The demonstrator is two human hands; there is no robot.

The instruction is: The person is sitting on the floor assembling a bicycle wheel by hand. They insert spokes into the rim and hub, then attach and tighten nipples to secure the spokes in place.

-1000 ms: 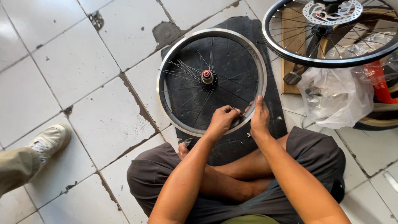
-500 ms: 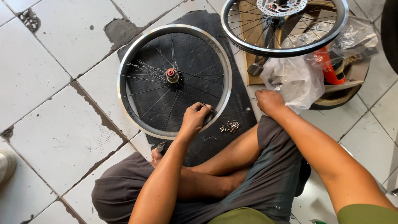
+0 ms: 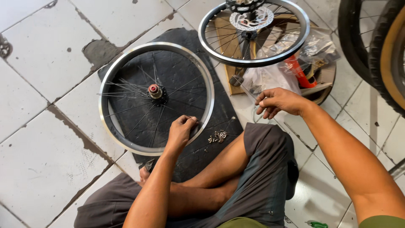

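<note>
Left hand (image 3: pixel 182 128): fingers curled on the inner edge of the wheel rim, pinching at a spoke end; what sits between the fingertips cannot be told.
Right hand (image 3: pixel 278 102): raised off the floor, fingers drawn together on a thin spoke tool (image 3: pixel 244 86) with a dark head.
Wheel rim (image 3: pixel 122 139): silver, spoked, lying flat, red-capped hub (image 3: pixel 155 90) at centre.
Mat (image 3: pixel 211 152): black rubber sheet under the rim, on tiled floor.
Spoke nipples (image 3: pixel 217 136): small metal heap on the mat, just beside the left hand.
Second wheel (image 3: pixel 219 50): with disc rotor, beyond the right hand.
Plastic bag (image 3: pixel 270 78): clear, beneath the second wheel.
</note>
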